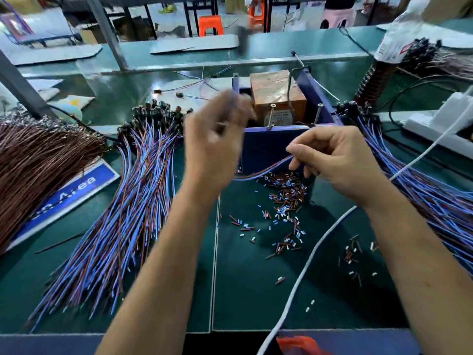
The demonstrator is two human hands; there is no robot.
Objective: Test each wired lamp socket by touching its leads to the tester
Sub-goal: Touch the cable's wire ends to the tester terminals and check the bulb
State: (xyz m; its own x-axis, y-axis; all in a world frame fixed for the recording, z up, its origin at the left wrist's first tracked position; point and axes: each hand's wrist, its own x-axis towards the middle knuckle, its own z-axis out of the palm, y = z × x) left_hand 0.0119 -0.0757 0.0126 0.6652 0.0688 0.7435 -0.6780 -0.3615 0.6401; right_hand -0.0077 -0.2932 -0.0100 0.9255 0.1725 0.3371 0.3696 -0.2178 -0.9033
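head view: a worker's right hand (pixel 340 162) pinches the blue-and-brown leads (pixel 263 171) of 1 wired lamp socket just before the blue tester box (pixel 266 147), while the blurred left hand (pixel 215 139) is raised with fingers curled; what it holds cannot be told. 2 heaps of wired sockets (pixel 133 201) flank the green bench (pixel 245 290). the thin leads look light and limp, best pinched near their ends.

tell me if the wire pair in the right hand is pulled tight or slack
Slack. The blue and brown wire pair sags in a curve from the right hand toward the blurred left hand.
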